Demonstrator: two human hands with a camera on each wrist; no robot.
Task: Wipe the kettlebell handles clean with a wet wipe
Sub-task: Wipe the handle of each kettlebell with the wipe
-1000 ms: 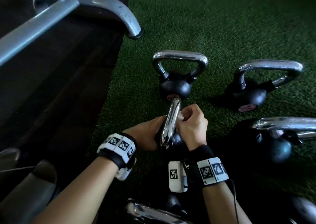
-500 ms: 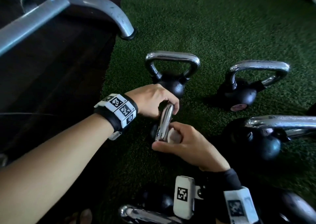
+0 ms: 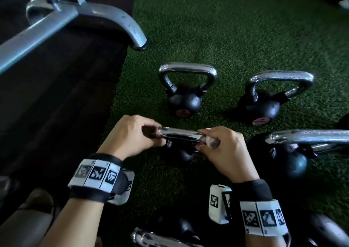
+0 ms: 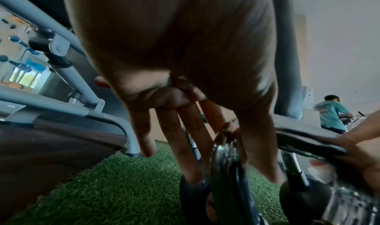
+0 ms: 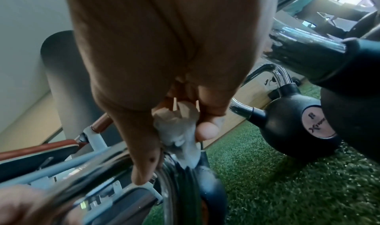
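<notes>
Green turf [image 3: 245, 29]: right hand [image 3: 224, 152] wipes kettlebell handle [image 3: 179, 133]

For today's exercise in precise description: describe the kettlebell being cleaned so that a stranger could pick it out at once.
Start at the grey metal bench leg where the green turf begins. Two small black kettlebells stand behind a third kettlebell. Only that one has both hands on its chrome handle: the left hand steadies one end, the right hand presses a white wet wipe against the other.
</notes>
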